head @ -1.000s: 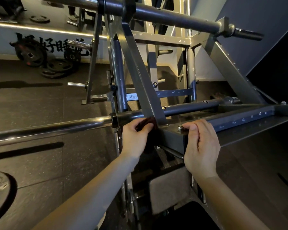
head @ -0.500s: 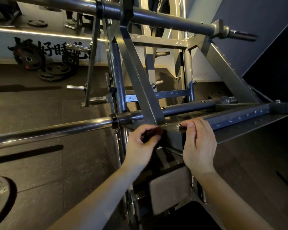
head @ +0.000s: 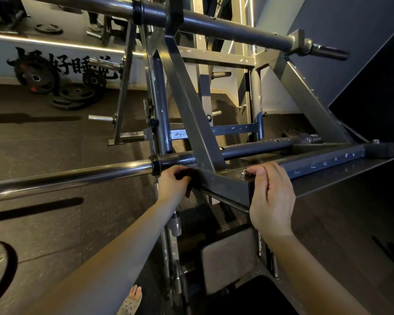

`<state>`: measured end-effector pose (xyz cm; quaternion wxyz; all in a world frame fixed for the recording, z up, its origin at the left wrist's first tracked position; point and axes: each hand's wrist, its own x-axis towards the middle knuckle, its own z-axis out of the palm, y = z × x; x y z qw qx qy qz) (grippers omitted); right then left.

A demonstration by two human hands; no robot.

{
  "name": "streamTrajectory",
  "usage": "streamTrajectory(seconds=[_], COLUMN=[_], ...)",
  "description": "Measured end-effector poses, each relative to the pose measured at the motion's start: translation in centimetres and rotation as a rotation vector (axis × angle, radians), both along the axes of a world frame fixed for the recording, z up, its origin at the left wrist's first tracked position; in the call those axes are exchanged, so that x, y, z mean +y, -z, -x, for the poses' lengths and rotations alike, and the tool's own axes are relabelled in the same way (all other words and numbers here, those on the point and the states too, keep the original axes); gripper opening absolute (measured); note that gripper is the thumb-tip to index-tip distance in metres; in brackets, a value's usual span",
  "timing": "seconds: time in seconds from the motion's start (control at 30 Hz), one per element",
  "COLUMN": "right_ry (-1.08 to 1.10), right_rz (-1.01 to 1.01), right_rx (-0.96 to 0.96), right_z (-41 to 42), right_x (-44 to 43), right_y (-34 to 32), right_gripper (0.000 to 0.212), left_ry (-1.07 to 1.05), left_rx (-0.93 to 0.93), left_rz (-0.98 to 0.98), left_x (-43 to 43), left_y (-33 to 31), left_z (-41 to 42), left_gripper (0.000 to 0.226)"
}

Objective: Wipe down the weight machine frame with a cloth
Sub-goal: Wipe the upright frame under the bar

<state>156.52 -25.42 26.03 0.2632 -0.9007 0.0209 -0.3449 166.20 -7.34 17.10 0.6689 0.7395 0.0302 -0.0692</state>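
Cloth (head: 190, 178), dark and bunched, sits in the left hand (head: 173, 183) against the near face of the weight machine frame (head: 225, 184), at the corner where a slanting strut meets the flat grey beam, just right of the black collar (head: 155, 165) on the chrome bar (head: 66, 176). The fingers of that hand are curled round the cloth, pressing it to the metal. The right hand (head: 271, 196) braces on the beam's end, its fingers (head: 258, 172) bent over the top edge beside a bolt (head: 244, 173) and gripping the steel. Weight plates (head: 75, 94) lie on the dark rubber floor (head: 43, 144) by the far wall, well apart from the work. The step in hand appears to be the wiping of this lower corner joint, with most of the frame, the upper struts and the long perforated rail to the right, seemingly yet to be covered. The next move likely calls for dragging the cloth along the beam toward the right hand, which would need to lift clear, while keeping firm pressure into the weld seam where grime tends to collect.
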Motion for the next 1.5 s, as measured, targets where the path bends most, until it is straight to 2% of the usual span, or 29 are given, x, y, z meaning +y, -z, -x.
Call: streamTrajectory(seconds=[0.2, 0.27, 0.4, 0.47, 0.57, 0.63, 0.83, 0.93, 1.07, 1.27, 1.37, 1.5], right_ry=[0.015, 0.021, 0.016, 0.020, 0.029, 0.025, 0.005, 0.005, 0.015, -0.028, -0.065, -0.034], right_rz=[0.005, 0.009, 0.000, -0.006, 0.005, 0.007, -0.004, 0.004, -0.007, -0.021, -0.116, -0.098], right_rx=[-0.010, 0.010, -0.002, 0.002, -0.017, -0.012, 0.000, -0.006, -0.001, 0.060, 0.104, 0.013], right_z=[-0.1, -0.1, -0.1, -0.1, -0.1, -0.1, 0.1, -0.1, 0.0, 0.4, 1.1, 4.9], right_x=[0.2, 0.1, 0.1, 0.1, 0.3, 0.3, 0.1, 0.1, 0.4, -0.1, -0.2, 1.6], right_y=[0.2, 0.2, 0.1, 0.1, 0.1, 0.1, 0.1, 0.0, -0.1, -0.7, -2.0, -3.6], right_gripper=[0.038, 0.038, 0.039, 0.039, 0.039, 0.039, 0.038, 0.038, 0.039, 0.034, 0.023, 0.016], left_ry=[0.141, 0.112, 0.019, 0.039, 0.139, 0.175, 0.008, 0.022, 0.146, 0.295, 0.265, 0.152], left_rx=[-0.375, -0.319, -0.017, -0.045, -0.230, -0.253, 0.046, 0.011, -0.110, 0.205, 0.255, 0.286], left_rz=[-0.021, -0.039, 0.068, 0.080, 0.095, 0.073, 0.101, 0.160, 0.260, 0.695, 0.760, 0.688], left_x=[-0.1, 0.1, 0.3, -0.1, -0.3, 0.1, 0.5, 0.0, -0.6, 1.9, 3.9, 7.0], left_y=[-1.2, -0.1, 1.0, 0.3, -0.6, 0.0, 1.3, -0.3, -2.9, -5.2, -5.9, -7.0], left_z=[6.8, 5.2, 1.0, 1.8, 5.2, 4.8, -0.4, 1.6, 6.2, 7.5, 7.6, 7.9], left_gripper=[0.035, 0.032, 0.023, 0.022, 0.026, 0.027, 0.020, 0.020, 0.023, 0.033, 0.040, 0.041])
